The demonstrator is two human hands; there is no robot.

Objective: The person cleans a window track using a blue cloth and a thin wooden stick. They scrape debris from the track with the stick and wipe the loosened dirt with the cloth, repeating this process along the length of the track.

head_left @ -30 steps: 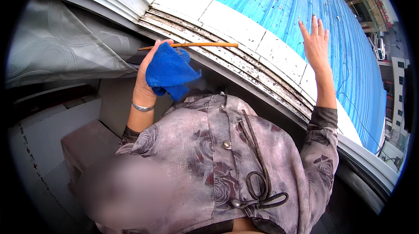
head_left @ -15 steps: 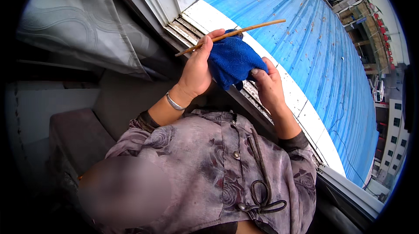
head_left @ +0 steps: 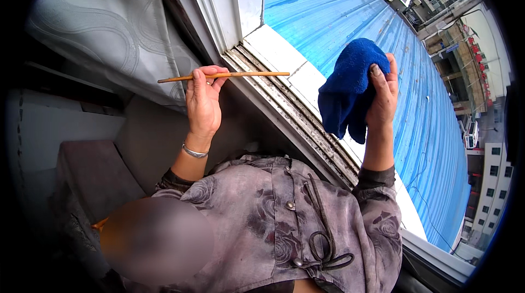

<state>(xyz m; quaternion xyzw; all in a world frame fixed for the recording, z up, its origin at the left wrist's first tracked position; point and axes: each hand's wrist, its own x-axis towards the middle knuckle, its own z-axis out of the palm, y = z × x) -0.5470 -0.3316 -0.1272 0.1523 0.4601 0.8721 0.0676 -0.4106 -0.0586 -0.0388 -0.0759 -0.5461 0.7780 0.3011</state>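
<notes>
Pinched between the fingers of my left hand (head_left: 205, 101) is a thin wooden stick (head_left: 251, 74), like a chopstick, held nearly level near the window frame. My right hand (head_left: 383, 90) grips a blue cloth (head_left: 350, 88), which hangs bunched over the sill's outer side. Between my hands runs the dirty window track (head_left: 295, 109), with dark grime along its grooves. Stick and cloth are apart from each other.
White tiles (head_left: 279, 55) line the outer sill, with a blue corrugated roof (head_left: 421, 107) beyond. A pale patterned curtain (head_left: 104, 25) hangs at the left, above a brown padded seat (head_left: 95, 170). Buildings stand far right.
My hands have moved apart. The cloth has gone right and out over the sill in my right hand; my left hand has drawn the stick back to the left.
</notes>
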